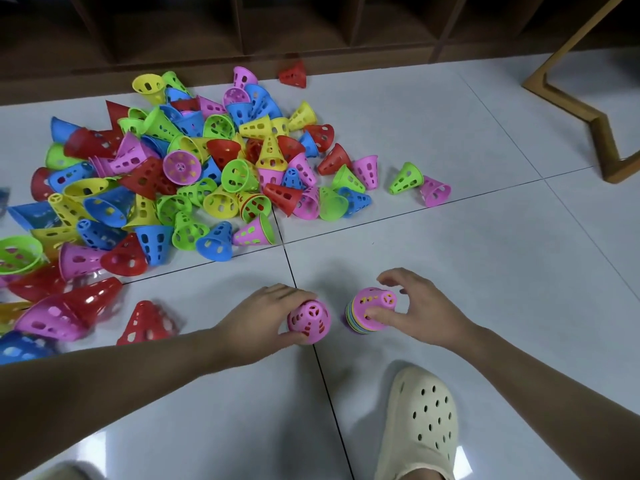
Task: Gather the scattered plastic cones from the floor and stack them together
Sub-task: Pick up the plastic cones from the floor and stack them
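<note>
A big heap of perforated plastic cones (194,174) in red, blue, green, yellow and pink covers the white tiled floor at the left and centre. My left hand (266,317) grips a single pink cone (310,320) standing upright on the floor. Just to its right stands a short stack of cones (369,311) with a pink one on top and coloured rims showing below. My right hand (422,306) holds that stack, thumb on its near side and fingers curved over the far side.
Stray cones lie apart: a red one (293,75) by the dark wooden shelf base, a green (406,178) and pink pair (434,192) to the right, a red one (147,323) near my left arm. A wooden furniture leg (588,116) stands at the far right. My cream clog (420,424) is at the front.
</note>
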A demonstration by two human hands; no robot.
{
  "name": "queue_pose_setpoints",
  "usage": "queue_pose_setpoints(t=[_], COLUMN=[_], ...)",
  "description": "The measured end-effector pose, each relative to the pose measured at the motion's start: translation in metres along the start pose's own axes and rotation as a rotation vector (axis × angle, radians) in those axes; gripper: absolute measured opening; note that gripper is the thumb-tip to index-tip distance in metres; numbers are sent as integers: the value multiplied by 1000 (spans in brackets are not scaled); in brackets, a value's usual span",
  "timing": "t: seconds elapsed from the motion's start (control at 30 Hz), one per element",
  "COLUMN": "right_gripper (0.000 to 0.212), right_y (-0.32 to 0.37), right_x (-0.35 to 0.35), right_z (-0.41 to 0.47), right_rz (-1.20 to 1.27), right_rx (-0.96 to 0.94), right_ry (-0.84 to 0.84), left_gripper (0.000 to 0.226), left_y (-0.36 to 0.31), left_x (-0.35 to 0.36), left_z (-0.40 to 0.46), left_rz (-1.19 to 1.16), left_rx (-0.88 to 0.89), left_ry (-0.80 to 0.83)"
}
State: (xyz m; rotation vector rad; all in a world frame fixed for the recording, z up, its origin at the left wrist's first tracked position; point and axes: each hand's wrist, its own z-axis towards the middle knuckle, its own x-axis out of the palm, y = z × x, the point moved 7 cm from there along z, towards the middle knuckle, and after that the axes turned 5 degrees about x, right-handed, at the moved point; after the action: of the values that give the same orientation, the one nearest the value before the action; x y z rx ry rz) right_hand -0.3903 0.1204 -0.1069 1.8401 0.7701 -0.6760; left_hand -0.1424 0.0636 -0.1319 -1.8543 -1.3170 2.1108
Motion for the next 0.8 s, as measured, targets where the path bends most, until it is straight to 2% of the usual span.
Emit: queue_pose_setpoints(t=[0.1, 0.2, 0.27, 0.33, 0.47, 0.53, 0.67, 0.8], right_gripper=[60, 41, 36, 35, 17, 16, 31, 54], right_y=[22, 48, 63, 79, 116, 134, 165, 187], right_x=[-8, -9, -4, 5, 31, 46, 78, 100], right_z=[15, 36, 52, 67, 94, 109, 140, 171], right_rz=[68, 55, 30, 2, 18, 3, -180, -437], right_rx=[-39, -97, -127, -173, -277, -336, -449, -490], right_ry=[-36, -33, -7, 28, 97, 121, 186, 246], left_gripper=[87, 102, 94, 82, 74, 71, 64, 29], left_y=[19, 69, 104, 133, 161, 167, 177, 186], left_x=[-16, -50, -71, -81, -85, -82, -75, -73], left_z=[-7, -17, -24, -29, -26, -20, -9, -1], left_rz=[32, 56, 73, 56, -41, -76, -96, -64], left_rx=[11, -202, -381, -516, -588, -584, -617, -618], left_ry=[47, -126, -218, -235, -200, -171, -87, -36])
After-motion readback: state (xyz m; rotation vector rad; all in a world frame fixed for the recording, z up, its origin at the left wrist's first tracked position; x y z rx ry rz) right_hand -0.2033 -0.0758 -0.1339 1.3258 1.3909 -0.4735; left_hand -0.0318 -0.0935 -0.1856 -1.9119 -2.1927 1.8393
